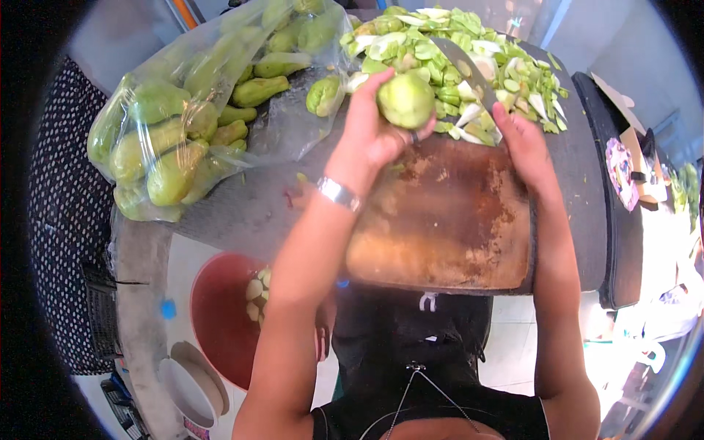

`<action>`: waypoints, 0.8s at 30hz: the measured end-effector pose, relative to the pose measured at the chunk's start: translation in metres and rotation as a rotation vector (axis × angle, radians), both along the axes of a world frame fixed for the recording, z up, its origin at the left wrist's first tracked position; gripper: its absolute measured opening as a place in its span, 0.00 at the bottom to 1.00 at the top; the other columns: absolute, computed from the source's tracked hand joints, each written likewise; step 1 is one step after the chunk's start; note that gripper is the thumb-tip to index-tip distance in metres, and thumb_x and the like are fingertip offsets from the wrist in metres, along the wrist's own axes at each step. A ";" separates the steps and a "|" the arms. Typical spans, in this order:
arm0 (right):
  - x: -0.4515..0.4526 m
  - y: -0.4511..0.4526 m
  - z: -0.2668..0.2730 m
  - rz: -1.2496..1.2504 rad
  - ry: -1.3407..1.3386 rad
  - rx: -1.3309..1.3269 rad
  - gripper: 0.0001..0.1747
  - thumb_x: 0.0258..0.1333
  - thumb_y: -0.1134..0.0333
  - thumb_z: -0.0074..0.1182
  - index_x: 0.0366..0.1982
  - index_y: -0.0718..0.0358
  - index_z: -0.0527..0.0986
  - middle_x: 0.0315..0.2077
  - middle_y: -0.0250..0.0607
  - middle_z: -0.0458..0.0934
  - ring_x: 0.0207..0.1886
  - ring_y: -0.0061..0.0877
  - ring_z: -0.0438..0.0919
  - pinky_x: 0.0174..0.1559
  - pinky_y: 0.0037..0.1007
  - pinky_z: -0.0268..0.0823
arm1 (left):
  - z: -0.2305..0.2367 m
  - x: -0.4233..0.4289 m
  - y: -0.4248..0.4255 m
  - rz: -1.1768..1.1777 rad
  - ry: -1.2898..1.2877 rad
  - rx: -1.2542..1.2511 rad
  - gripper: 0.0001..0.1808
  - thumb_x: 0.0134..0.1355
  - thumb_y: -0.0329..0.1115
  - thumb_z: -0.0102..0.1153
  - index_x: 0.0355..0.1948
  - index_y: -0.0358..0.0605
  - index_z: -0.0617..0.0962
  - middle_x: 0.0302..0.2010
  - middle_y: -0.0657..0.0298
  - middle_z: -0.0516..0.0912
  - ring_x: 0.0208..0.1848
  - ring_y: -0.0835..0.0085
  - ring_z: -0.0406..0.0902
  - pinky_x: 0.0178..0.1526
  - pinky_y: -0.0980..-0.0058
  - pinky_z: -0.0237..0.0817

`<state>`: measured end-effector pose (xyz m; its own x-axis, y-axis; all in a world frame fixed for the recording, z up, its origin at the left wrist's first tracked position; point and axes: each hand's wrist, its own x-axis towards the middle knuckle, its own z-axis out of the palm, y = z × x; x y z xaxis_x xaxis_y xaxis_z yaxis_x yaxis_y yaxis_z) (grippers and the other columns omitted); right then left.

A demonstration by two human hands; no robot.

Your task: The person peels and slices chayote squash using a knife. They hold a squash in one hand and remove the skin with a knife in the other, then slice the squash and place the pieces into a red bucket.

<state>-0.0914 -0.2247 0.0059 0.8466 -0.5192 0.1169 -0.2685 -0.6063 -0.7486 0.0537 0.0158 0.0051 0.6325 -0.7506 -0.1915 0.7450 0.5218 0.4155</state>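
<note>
My left hand (371, 124) holds a pale green chayote (406, 100) above the far left edge of a worn wooden cutting board (440, 220). Its skin looks mostly pared off. In my right hand (525, 146) is a knife with a broad metal blade (467, 69), slanting up and left, a little apart from the chayote. The knife's handle is hidden in my fist. Behind both hands lies a large heap of green peelings and whitish pieces (440, 52). One unpeeled chayote (323, 96) rests on the table left of my left hand.
A clear plastic bag (165, 126) of unpeeled chayotes lies open on the dark table (220, 220) at left. Below stands a red bucket (220, 319) with pale cut pieces inside, beside a white basin (190, 390). A cardboard box (643, 159) sits on the right.
</note>
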 end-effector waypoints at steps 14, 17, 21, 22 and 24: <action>-0.024 0.087 0.024 0.275 -0.156 -0.493 0.46 0.38 0.23 0.71 0.33 0.59 0.72 0.18 0.31 0.80 0.22 0.38 0.84 0.29 0.40 0.75 | -0.028 -0.031 -0.022 -0.030 -0.259 0.060 0.30 0.77 0.57 0.47 0.67 0.46 0.79 0.62 0.52 0.85 0.60 0.56 0.85 0.66 0.55 0.75; -0.024 0.087 0.024 0.285 -0.158 -0.515 0.45 0.39 0.24 0.71 0.34 0.59 0.70 0.18 0.29 0.78 0.23 0.38 0.83 0.30 0.37 0.74 | -0.018 -0.034 -0.018 -0.010 -0.415 0.059 0.37 0.66 0.34 0.68 0.73 0.43 0.66 0.64 0.52 0.80 0.63 0.62 0.81 0.68 0.61 0.73; -0.025 0.089 0.024 0.265 -0.147 -0.516 0.45 0.40 0.25 0.71 0.34 0.59 0.70 0.18 0.29 0.78 0.22 0.38 0.83 0.29 0.37 0.73 | -0.010 -0.037 -0.019 -0.025 -0.257 -0.045 0.37 0.67 0.37 0.68 0.73 0.45 0.65 0.63 0.53 0.80 0.64 0.63 0.80 0.68 0.60 0.73; -0.024 0.089 0.024 0.267 -0.146 -0.517 0.45 0.40 0.25 0.71 0.34 0.59 0.70 0.18 0.29 0.78 0.22 0.38 0.83 0.29 0.37 0.73 | -0.009 -0.038 -0.019 -0.029 -0.196 -0.080 0.36 0.69 0.39 0.66 0.73 0.46 0.66 0.63 0.53 0.80 0.64 0.63 0.80 0.68 0.60 0.73; -0.023 0.090 0.023 0.234 -0.176 -0.549 0.44 0.42 0.26 0.71 0.32 0.60 0.69 0.18 0.30 0.78 0.23 0.37 0.83 0.29 0.36 0.73 | -0.010 -0.040 -0.021 -0.033 -0.136 -0.115 0.34 0.70 0.42 0.65 0.73 0.47 0.67 0.63 0.54 0.80 0.64 0.63 0.80 0.68 0.59 0.73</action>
